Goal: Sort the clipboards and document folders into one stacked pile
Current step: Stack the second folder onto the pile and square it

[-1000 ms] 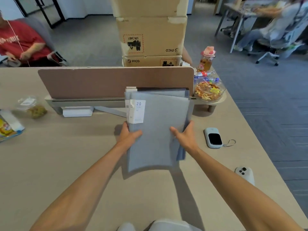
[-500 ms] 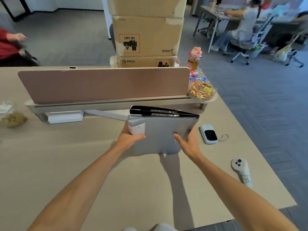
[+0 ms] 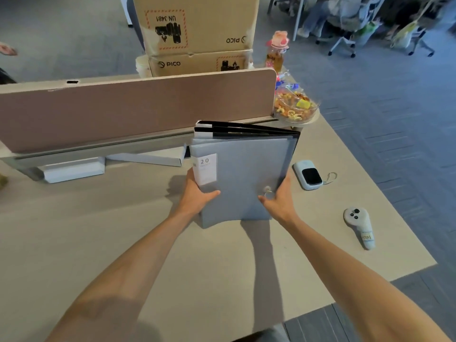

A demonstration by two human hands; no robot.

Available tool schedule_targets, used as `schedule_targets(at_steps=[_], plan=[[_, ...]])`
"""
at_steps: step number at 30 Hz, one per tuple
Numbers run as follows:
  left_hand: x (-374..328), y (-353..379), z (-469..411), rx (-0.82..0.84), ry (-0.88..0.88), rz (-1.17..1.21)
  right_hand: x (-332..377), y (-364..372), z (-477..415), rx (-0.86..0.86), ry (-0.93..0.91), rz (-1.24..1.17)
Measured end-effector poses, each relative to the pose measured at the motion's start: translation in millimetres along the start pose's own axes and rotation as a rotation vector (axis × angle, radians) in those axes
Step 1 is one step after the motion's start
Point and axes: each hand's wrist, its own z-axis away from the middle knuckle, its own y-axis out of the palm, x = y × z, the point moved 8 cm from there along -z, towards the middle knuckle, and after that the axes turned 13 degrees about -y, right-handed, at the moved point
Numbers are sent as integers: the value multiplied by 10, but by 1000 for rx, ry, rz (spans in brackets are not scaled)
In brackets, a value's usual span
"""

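Where both hands (image 3: pixel 241 196) grip, flat grey folders (image 3: pixel 246 174)

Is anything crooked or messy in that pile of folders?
Yes. The pile, held between the left hand and right hand, is uneven: the black folders at the back fan out askew, and the grey front cover's bottom edge curves.

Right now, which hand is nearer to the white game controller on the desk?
Right. The right hand grips the folder stack's right edge, on the controller's side; the left hand holds the far, left edge.
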Motion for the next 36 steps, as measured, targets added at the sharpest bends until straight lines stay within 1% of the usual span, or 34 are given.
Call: schedule_targets(at_steps=[5, 10, 13, 16, 20, 24, 27, 29, 34, 36], plan=[[-63, 83, 9, -136, -30, -61, -226, 10, -102, 30, 41, -37], [-53, 267, 154, -222, -70, -47, -307, -172, -154, 75, 3, -33], [-93, 391, 301, -291, -56, -17, -396, -346, -154, 63, -12, -56], [6, 541, 365, -292, -88, 10, -517, -505, -172, 30, -32, -44], [191, 654, 354, -259, -180, 19, -687, -468, -136, 128, -86, -2], [33, 642, 355, -286, -165, -23, -778, -422, -273, 184, -86, 33], [-119, 694, 367, -288, -165, -70, -864, -428, -304, 228, -40, 15], [-125, 800, 371, -272, -203, -110, -1004, -454, -257, 255, 34, -2], [218, 1209, 300, -201, -415, -109, -1440, -552, -121, 226, 237, -51], [372, 1367, 202, -174, -495, -66, -1604, -586, -96, 214, 319, 11]])
